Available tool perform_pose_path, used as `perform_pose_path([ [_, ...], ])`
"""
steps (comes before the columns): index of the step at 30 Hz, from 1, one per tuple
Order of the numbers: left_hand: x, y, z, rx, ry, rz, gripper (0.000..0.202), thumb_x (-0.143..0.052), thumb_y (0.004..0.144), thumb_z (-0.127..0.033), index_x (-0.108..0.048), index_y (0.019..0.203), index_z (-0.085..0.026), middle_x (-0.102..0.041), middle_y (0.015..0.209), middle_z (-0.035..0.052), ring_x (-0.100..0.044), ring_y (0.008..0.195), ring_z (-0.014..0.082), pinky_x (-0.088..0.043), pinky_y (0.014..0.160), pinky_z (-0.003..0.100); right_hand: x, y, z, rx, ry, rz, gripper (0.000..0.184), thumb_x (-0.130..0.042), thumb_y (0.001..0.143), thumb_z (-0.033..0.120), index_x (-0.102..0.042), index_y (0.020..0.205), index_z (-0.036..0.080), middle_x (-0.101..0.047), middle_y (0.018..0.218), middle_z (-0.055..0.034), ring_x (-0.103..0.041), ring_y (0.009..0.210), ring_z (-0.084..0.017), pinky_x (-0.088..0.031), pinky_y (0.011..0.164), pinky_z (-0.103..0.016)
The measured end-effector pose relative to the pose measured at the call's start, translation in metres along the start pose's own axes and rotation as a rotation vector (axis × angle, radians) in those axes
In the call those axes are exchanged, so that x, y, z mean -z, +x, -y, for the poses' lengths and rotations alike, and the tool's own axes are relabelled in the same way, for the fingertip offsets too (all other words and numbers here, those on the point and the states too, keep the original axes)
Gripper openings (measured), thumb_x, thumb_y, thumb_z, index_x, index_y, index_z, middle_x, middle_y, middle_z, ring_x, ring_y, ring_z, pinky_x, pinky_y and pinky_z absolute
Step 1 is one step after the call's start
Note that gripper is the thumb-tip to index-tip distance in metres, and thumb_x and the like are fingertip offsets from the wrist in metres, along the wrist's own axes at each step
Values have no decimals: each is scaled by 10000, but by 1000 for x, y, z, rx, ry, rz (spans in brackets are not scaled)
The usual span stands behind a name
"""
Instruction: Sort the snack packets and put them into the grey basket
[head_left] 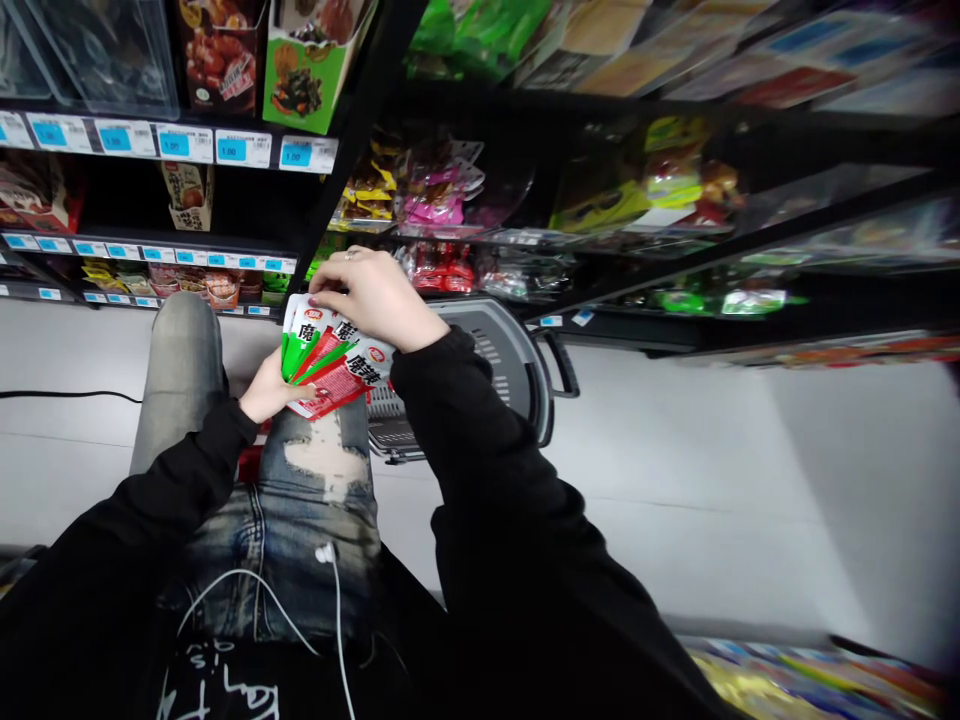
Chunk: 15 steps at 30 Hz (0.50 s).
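Several snack packets (330, 375) in red, green and white are fanned out above my knee. My left hand (274, 388) is closed round their lower left side, with the thumb lying over the front. At their top edge is my right hand (375, 295), its fingers bent and pinching the upper part of a packet; a ring shows on one finger. Just beyond my right forearm stands a grey shopping basket (517, 370), partly hidden by the sleeve and the packets.
Dark shelves with price labels (174, 143) and boxed snacks (223, 60) rise ahead on the left. Bagged snacks (442, 190) fill racks ahead and to the right. A white earphone cord (337, 600) hangs over my lap. More bright packages (795, 680) lie at the lower right.
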<state>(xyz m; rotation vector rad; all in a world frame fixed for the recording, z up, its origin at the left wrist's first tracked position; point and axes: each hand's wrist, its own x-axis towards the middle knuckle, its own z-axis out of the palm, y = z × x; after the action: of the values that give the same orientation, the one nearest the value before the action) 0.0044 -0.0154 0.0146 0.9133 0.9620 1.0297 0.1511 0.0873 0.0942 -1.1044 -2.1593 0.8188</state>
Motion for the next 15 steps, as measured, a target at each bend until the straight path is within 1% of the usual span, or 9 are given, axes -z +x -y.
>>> perform_pose_path([
  [3,2,1,0,28,-57,39,592,-840,426,-152,-630,980,-158,-705,1005,62,-628,1012,291,-428,972,441,2,-4,5,10,-38,-10,59,-668,748,241,-661,707,199,-623,747,-1,-549,783,-173,-381,815,-338],
  [7,5,2,2,91,-118,98,608,-854,425,-165,-643,995,-150,-716,984,64,-635,998,300,-437,951,453,4,-5,9,28,-106,-4,99,-599,797,225,-667,736,189,-632,759,-16,-559,758,-170,-385,750,-316],
  [11,6,1,2,117,-142,105,618,-847,418,-123,-656,1006,-146,-720,983,66,-642,980,299,-432,952,454,5,-5,9,61,-194,-32,128,-542,825,204,-656,770,187,-643,789,-34,-574,780,-186,-396,738,-323],
  [15,6,2,1,126,-187,111,621,-841,409,-108,-667,1003,-152,-727,961,59,-650,960,283,-436,947,439,4,-5,10,85,-252,-111,111,-510,848,206,-621,841,194,-628,827,-39,-565,801,-194,-409,751,-337],
])
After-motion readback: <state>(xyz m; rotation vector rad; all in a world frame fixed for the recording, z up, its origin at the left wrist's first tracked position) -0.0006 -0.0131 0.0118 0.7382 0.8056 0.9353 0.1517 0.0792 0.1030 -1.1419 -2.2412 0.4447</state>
